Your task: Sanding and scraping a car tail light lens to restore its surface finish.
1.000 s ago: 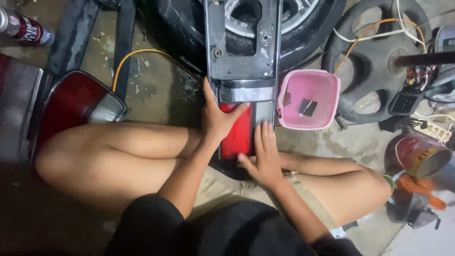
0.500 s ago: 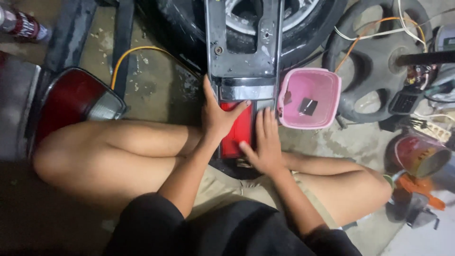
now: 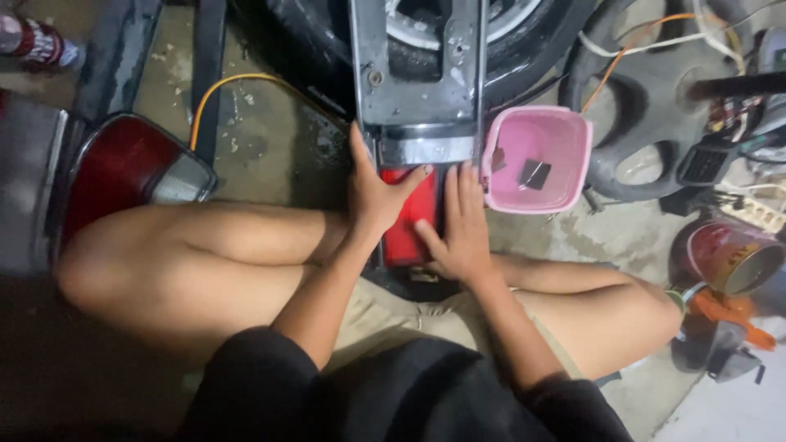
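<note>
Both hands lay flat on the red lamp lens (image 3: 407, 221): left hand (image 3: 375, 196) spread over its left edge, right hand (image 3: 461, 229) pressing its right side, fingers extended. Its long axis ran away from the person, top end meeting the grey metal bracket (image 3: 417, 82). Just right stood a pink basket (image 3: 565, 164).

Pink plastic basket (image 3: 536, 160) centre-right, small dark piece inside. Tyre with alloy rim (image 3: 458, 33) along top. Red tail-light unit (image 3: 123, 176) at left, yellow cable (image 3: 237, 80) above it. Black steering wheel (image 3: 647, 115) upper right. Open paint tin (image 3: 729, 258) at right; can (image 3: 37, 41) upper left.
</note>
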